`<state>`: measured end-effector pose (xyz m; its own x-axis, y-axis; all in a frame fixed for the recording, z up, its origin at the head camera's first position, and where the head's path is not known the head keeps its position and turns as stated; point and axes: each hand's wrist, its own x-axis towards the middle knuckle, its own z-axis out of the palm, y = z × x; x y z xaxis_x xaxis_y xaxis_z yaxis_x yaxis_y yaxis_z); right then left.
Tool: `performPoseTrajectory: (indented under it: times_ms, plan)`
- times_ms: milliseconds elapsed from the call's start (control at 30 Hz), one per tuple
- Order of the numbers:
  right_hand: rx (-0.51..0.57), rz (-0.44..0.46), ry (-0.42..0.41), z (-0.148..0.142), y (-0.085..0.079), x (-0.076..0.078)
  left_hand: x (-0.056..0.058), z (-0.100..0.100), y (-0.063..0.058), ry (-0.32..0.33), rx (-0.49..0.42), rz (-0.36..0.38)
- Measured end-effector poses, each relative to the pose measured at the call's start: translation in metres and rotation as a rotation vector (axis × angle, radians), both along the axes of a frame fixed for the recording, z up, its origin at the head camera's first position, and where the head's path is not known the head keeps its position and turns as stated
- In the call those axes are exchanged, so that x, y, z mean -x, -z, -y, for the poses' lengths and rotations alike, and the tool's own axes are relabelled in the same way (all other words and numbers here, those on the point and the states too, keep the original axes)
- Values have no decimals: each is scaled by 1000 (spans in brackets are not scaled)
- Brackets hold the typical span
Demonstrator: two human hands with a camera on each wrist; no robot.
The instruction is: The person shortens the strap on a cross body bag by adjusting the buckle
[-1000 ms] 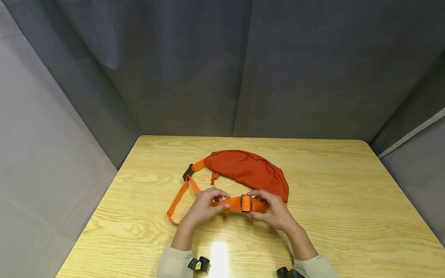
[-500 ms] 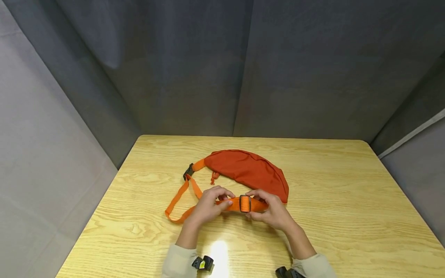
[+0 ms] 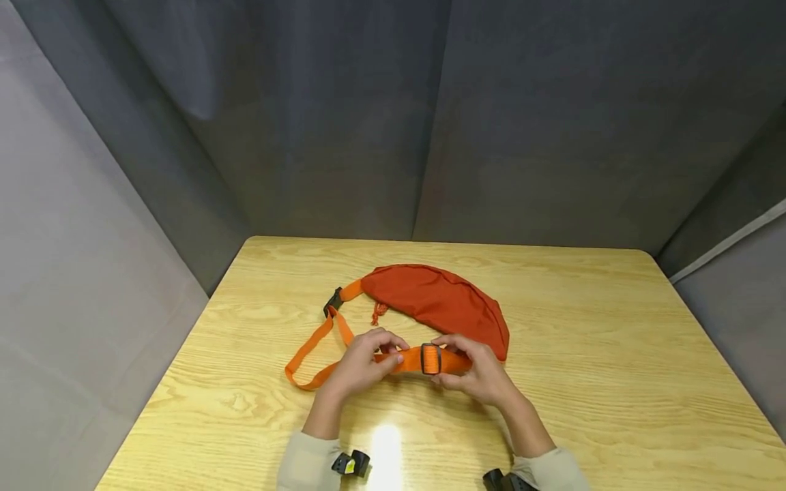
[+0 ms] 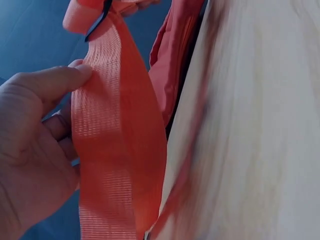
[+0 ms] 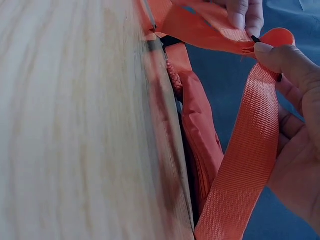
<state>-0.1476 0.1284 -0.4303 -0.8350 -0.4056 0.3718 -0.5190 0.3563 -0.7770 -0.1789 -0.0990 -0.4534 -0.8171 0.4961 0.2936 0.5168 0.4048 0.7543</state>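
Some left fingers (image 4: 58, 125) partly behind strap (image 4: 102, 145)

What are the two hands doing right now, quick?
Left hand: closed, holding the orange strap.
Right hand: closed, holding the orange strap at its black slider.

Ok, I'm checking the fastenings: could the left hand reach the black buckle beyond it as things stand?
Probably yes: nothing covers the black buckle beyond the left hand, though that hand should first release the orange strap it holds.
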Motion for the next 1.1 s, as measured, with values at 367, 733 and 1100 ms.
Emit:
performPoseTrajectory:
  times_ms: [367,733,1100]
  plan:
    - [-15,16,12,1,0,2,2,-12,-6,-5,40,-15]
    - [-20,33,3,-3,0,2,-3,4,-1,-22,35,42]
    - [-25,10,1,-4,6,8,0,-10,-2,-48,42,-9]
